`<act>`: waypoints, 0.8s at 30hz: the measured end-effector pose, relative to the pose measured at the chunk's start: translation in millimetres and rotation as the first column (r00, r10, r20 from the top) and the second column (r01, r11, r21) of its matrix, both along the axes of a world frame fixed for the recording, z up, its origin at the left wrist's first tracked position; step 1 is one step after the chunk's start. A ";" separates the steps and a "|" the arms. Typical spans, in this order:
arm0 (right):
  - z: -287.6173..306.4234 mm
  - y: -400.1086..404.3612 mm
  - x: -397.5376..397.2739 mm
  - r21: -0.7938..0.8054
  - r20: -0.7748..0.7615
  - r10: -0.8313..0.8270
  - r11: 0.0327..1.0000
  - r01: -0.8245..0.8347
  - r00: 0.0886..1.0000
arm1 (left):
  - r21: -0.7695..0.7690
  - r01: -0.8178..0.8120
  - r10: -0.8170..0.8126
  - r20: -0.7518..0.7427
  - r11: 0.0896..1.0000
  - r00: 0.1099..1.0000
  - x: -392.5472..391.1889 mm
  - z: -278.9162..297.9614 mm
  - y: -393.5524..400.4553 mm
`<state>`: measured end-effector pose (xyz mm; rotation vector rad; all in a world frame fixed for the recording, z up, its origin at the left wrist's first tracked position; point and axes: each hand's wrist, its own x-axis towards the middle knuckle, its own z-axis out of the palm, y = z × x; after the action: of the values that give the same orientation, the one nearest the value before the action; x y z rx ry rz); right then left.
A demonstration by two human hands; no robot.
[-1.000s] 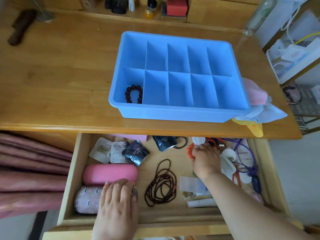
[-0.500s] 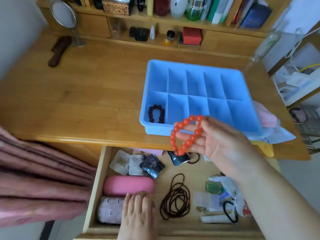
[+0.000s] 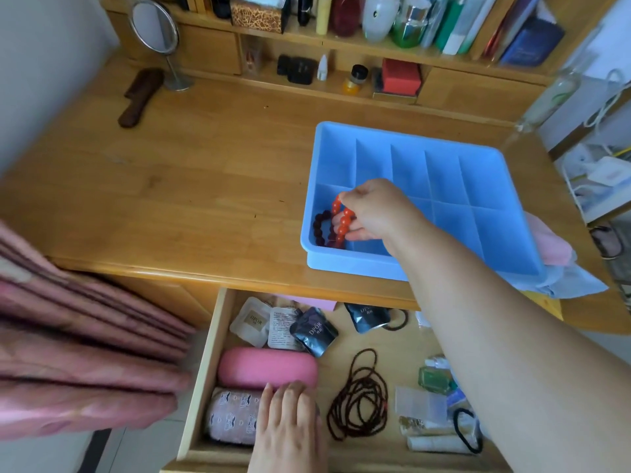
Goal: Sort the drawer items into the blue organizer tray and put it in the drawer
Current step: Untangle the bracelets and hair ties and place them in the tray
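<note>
Right hand [image 3: 374, 213]: raised over the drawer half a second ago, now lowered into the near-left compartment of the blue organizer tray [image 3: 485, 153], fingers pinching one orange bead bracelet [image 3: 342, 220] beside one dark bead bracelet [image 3: 320, 222]. Tray: ten compartments, nine showing nothing, near desk's [image 3: 191, 179] front edge; bare desktop to its left. Left hand [image 3: 290, 425]: flat, fingers straight, on patterned case [image 3: 232, 416] in open drawer [image 3: 201, 370], below pink case [image 3: 266, 367].

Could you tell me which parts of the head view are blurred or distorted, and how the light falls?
Head view: soft daylight, no harsh glare; the pink curtain at the left edge is smeared by blur; the desk edges bow from the wide lens; the right hand and orange bracelet stay fairly sharp.
</note>
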<state>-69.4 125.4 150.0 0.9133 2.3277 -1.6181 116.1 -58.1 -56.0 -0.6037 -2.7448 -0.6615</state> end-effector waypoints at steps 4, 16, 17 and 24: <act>-16.0 9.4 -0.3 0.243 -0.227 0.003 0.968 0.054 0.974 | -0.001 -0.012 0.012 -0.008 1.000 1.000 0.9 -0.5 -0.1; -38.0 40.6 173.7 0.090 -0.221 -0.016 0.995 0.037 0.975 | -0.013 0.080 -0.078 0.099 0.997 0.992 -0.2 6.9 -7.2; -53.6 44.3 192.2 0.108 -0.148 -0.018 0.994 0.034 0.989 | -0.032 0.089 -0.085 0.116 0.996 0.990 -0.1 8.2 -7.8; -149.0 70.5 281.4 0.402 0.258 0.109 0.891 -0.209 0.960 | -0.099 0.124 -0.101 0.205 0.987 0.973 2.3 19.1 -8.5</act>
<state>212.0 195.9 1.1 0.8953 2.5512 -0.8956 118.4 -66.6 -36.9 -0.7619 -2.9680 -0.6277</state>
